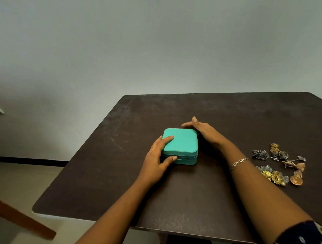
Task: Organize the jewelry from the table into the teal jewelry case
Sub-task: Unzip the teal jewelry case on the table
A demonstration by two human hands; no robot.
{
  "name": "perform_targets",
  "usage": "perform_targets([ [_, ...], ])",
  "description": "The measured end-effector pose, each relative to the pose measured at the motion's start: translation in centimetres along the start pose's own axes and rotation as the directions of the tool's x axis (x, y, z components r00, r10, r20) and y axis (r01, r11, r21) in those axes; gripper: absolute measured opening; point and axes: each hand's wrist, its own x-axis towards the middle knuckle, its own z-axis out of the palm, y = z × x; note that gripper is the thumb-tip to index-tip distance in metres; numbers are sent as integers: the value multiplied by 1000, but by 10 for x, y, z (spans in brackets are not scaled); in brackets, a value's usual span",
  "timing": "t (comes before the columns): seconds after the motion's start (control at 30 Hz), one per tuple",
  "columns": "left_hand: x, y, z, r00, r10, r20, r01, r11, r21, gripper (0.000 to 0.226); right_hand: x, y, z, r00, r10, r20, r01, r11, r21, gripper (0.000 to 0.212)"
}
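Note:
A closed teal jewelry case (182, 143) lies flat near the middle of the dark table (231, 114). My left hand (155, 159) grips its near-left corner, a finger on the lid and the thumb on the front side by the zip. Behind the case's far-right corner my right hand (202, 129) reaches with its fingers fairly straight; whether it touches the case cannot be told. A pile of jewelry (280, 163), with gold and silver earrings and rings, lies on the table to the right, beyond my right forearm.
The table's left edge (80, 151) and front edge (114, 223) are near. A brown wooden piece (17, 217) sits low at the left. A grey wall (160, 47) stands behind the table. My right wrist wears a thin bracelet (238, 162).

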Motion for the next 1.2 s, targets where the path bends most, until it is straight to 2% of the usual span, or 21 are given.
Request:
perform_targets([
  [0.17,0,-1,3,1000,4,-30,-3,1000,29,56,8,10,-3,997,-1,74,-2,999,42,41],
  [0.33,0,-1,4,1000,0,-28,1,999,51,55,7,16,-13,999,-13,-34,16,996,88,36],
  [0.4,0,-1,5,1000,11,-27,-9,998,59,55,7,19,-16,999,-22,-32,24,998,51,30],
  [0.53,0,-1,5,999,24,-30,-22,998,64,55,10,19,-16,996,-73,56,77,995,-69,31],
  [0.7,-1,-2,5,999,47,-28,-44,996,78,56,11,19,-17,995,-83,63,87,993,-76,30],
  [0.9,-1,-3,6,998,58,-21,-56,992,110,56,11,24,-15,989,-81,-124,59,983,-172,17],
  [1.2,-2,-3,8,999,37,-14,-34,982,186,55,3,19,-14,958,-110,-266,9,936,-352,8],
])
